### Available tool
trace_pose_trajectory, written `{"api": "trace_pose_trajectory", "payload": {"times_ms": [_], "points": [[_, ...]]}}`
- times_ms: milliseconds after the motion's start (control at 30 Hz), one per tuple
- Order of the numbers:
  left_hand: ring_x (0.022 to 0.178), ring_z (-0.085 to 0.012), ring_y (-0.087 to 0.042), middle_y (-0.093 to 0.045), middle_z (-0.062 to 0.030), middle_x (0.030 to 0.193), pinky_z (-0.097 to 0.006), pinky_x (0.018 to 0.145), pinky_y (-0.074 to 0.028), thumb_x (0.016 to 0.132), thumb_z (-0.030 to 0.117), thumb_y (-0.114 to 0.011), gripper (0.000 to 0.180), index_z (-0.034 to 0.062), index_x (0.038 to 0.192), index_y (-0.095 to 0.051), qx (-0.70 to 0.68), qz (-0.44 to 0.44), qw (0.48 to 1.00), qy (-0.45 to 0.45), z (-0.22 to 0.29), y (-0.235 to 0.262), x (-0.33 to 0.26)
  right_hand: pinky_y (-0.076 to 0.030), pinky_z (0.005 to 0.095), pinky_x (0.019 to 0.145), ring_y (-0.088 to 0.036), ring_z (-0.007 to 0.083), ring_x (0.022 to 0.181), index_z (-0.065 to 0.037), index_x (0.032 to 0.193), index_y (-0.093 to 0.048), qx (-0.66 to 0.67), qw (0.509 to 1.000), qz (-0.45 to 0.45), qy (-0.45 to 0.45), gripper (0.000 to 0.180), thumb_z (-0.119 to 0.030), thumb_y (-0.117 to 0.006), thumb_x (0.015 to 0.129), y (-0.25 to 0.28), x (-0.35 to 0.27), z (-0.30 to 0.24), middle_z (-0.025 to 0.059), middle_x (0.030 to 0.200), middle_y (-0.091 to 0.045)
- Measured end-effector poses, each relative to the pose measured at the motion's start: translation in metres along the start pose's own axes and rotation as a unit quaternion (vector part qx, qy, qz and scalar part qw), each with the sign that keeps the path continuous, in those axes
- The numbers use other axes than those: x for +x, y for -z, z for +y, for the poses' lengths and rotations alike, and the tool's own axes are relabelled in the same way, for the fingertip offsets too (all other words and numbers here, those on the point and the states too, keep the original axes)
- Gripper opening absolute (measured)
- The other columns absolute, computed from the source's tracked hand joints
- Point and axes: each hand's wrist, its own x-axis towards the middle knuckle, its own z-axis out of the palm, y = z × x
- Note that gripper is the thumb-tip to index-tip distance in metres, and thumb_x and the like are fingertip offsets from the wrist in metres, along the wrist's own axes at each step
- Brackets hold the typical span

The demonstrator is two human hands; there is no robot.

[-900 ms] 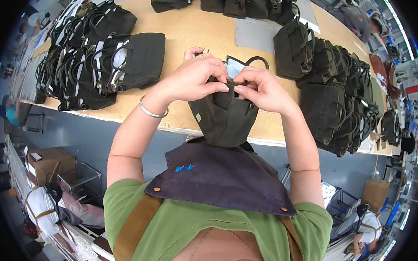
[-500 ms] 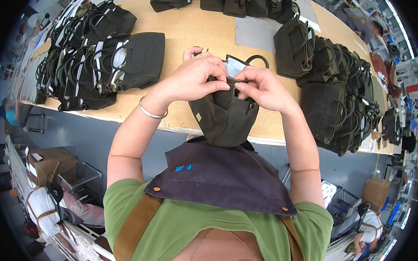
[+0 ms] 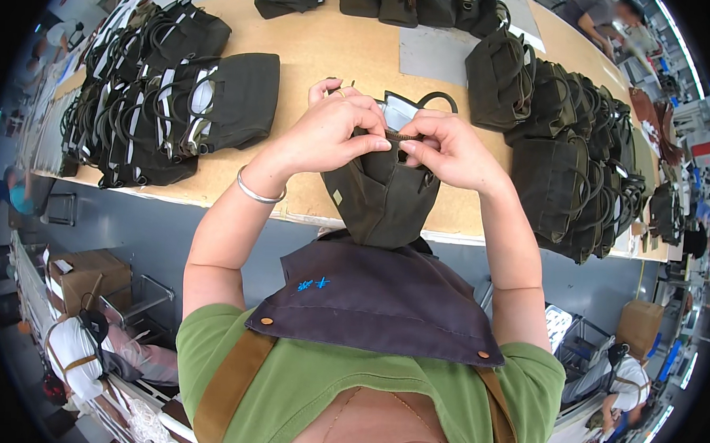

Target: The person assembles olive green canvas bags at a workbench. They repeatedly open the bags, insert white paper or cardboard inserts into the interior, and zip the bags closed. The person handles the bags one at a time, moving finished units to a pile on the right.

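Observation:
A dark olive handbag [image 3: 384,195] stands at the table's near edge, its bottom toward my apron [image 3: 375,301]. My left hand [image 3: 347,126] pinches the left part of its top opening, thumb and fingers pressed together at the zipper [image 3: 402,136]. On the other side my right hand [image 3: 445,146] grips the zipper edge between thumb and fingers. The two thumbs nearly meet. White lining [image 3: 399,112] shows inside the mouth, and a dark loop handle [image 3: 438,98] rises behind my right hand. The fingertips partly hide the zipper.
Many similar dark bags lie in a pile [image 3: 151,94] on the left, with more bags [image 3: 564,151] on the right and a row [image 3: 420,4] at the back. A grey sheet [image 3: 433,55] lies on the tan table [image 3: 315,42]. Another person [image 3: 597,22] is at the far right.
My hands and the handbag stay almost in place. At the far right, the other person has shifted, with more of the body and an arm showing.

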Motion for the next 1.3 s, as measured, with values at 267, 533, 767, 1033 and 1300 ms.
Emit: {"api": "trace_pose_trajectory", "payload": {"times_ms": [267, 533, 767, 1033, 1300], "points": [[0.104, -0.0153, -0.055, -0.067, 0.0035, 0.092, -0.047, 0.108, -0.017, 0.083, 0.027, -0.071, 0.016, 0.0118, 0.079, -0.069, 0.013, 0.011, 1.0, 0.021, 0.004, -0.002, 0.0, -0.049, 0.0268, 0.058, -0.066, 0.0146, 0.065, 0.003, 0.091, -0.065, -0.027, 1.0, -0.013, -0.002, 0.007, -0.002, -0.063, 0.086, 0.001, 0.0, -0.008, 0.0096, 0.078, -0.06], [0.088, -0.0165, -0.058, -0.066, 0.0024, 0.087, -0.044, 0.104, -0.022, 0.081, 0.02, -0.071, 0.011, 0.0123, 0.089, -0.069, 0.017, 0.108, 0.994, 0.031, 0.015, -0.012, -0.005, -0.047, 0.0283, 0.056, -0.066, 0.0159, 0.067, 0.002, 0.088, -0.065, -0.037, 0.999, 0.011, 0.005, 0.006, -0.003, -0.064, 0.084, -0.001, -0.002, -0.004, 0.0093, 0.074, -0.06], [0.083, -0.0165, -0.055, -0.061, 0.0004, 0.08, -0.039, 0.098, -0.025, 0.084, 0.013, -0.068, 0.006, 0.0104, 0.089, -0.068, 0.016, 0.124, 0.992, -0.015, 0.007, -0.017, -0.015, -0.052, 0.0316, 0.063, -0.065, 0.0188, 0.068, 0.0, 0.091, -0.06, 0.002, 0.974, 0.217, 0.063, 0.017, -0.006, -0.071, 0.079, -0.028, -0.019, -0.01, 0.0092, 0.076, -0.061], [0.081, -0.0146, -0.05, -0.055, 0.0015, 0.076, -0.035, 0.094, -0.025, 0.082, 0.014, -0.07, 0.008, 0.0078, 0.086, -0.067, -0.016, 0.144, 0.989, -0.013, 0.006, -0.023, -0.018, -0.054, 0.0334, 0.066, -0.069, 0.0251, 0.073, 0.0, 0.085, -0.066, -0.118, 0.975, 0.187, 0.019, 0.02, -0.014, -0.077, 0.075, -0.046, -0.027, -0.002, 0.0123, 0.078, -0.068], [0.078, -0.0185, -0.051, -0.057, -0.0005, 0.074, -0.035, 0.083, -0.026, 0.08, 0.016, -0.071, 0.008, 0.0095, 0.082, -0.067, 0.022, 0.165, 0.986, 0.016, 0.013, -0.027, -0.021, -0.052, 0.0336, 0.062, -0.067, 0.0268, 0.066, -0.001, 0.081, -0.069, -0.092, 0.976, 0.196, -0.011, 0.017, -0.014, -0.077, 0.075, -0.052, -0.029, -0.002, 0.0129, 0.076, -0.069]]}}
